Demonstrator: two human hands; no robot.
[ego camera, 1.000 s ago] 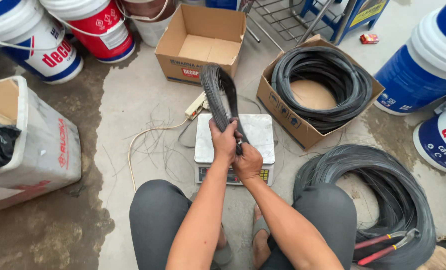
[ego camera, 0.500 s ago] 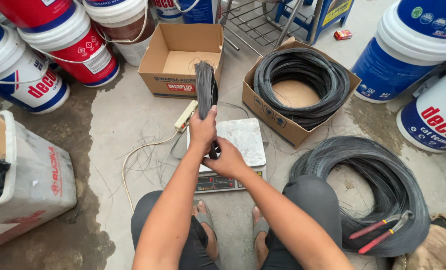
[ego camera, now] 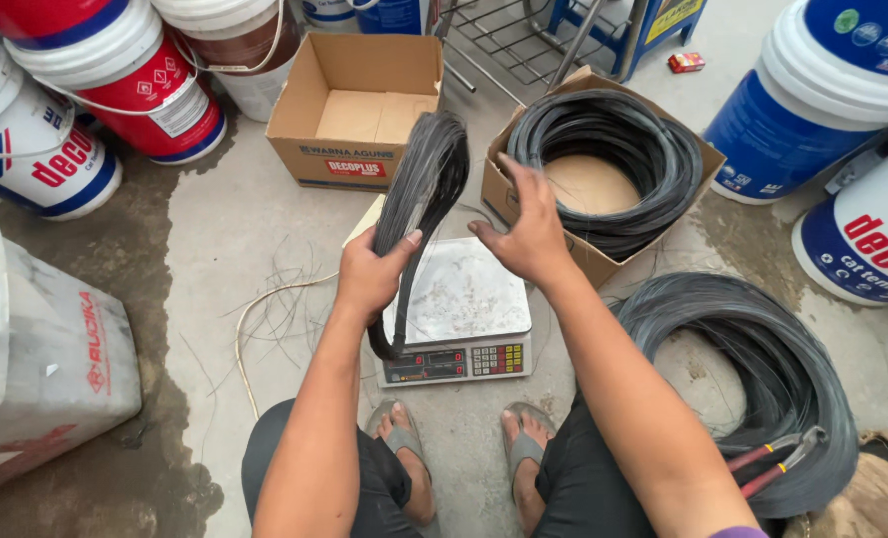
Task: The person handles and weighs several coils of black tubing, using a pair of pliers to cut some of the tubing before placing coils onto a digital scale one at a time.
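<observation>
Left hand (ego camera: 369,279) clamped round a folded bundle of dark wire (ego camera: 419,209), held upright over the digital scale (ego camera: 459,314), probably for weighing. Right hand (ego camera: 529,229) open, fingers spread, empty, hovering above the scale beside the box of coiled wire (ego camera: 603,164).

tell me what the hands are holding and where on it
The left hand grips a folded bundle of dark wire around its middle, over the scale. The right hand is open and holds nothing.
</observation>
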